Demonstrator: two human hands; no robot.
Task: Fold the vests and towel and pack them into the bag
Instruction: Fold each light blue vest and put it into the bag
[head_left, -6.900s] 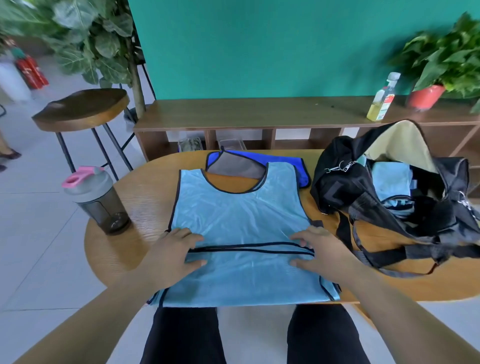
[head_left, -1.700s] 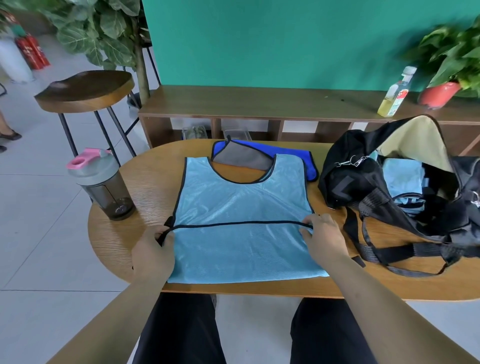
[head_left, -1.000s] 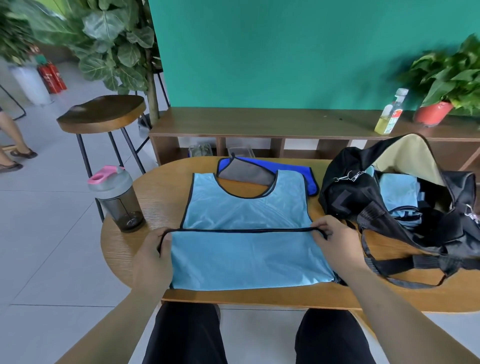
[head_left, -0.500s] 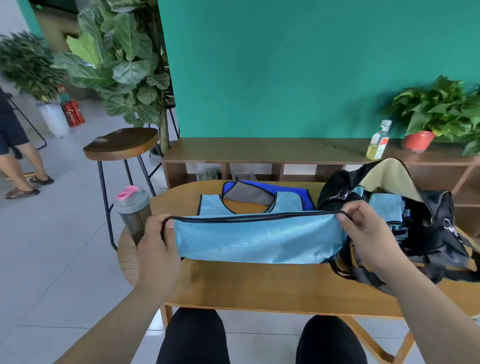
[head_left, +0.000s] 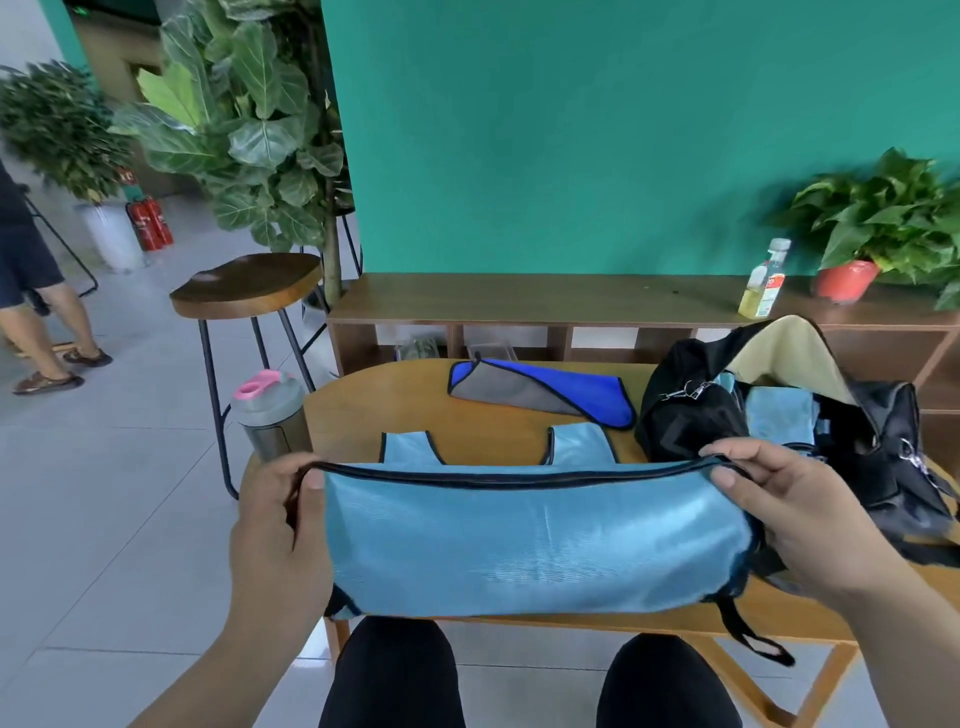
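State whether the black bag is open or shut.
Open: the black bag gapes, its tan lining and a light blue cloth inside showing.

Sky-blue vest (head_left: 535, 545), black-edged; towel (head_left: 519, 389) blue, perhaps grey-backed.

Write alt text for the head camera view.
The left hand and right hand hold a light blue vest up by its black edge over an oval wooden table. A blue-and-grey towel and open black bag lie nearby.

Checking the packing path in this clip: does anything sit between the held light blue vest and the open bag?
Nothing visible does. The left hand and right hand pinch the light blue vest by its hem; the open bag sits just beside it. The blue towel lies farther back, off that path.
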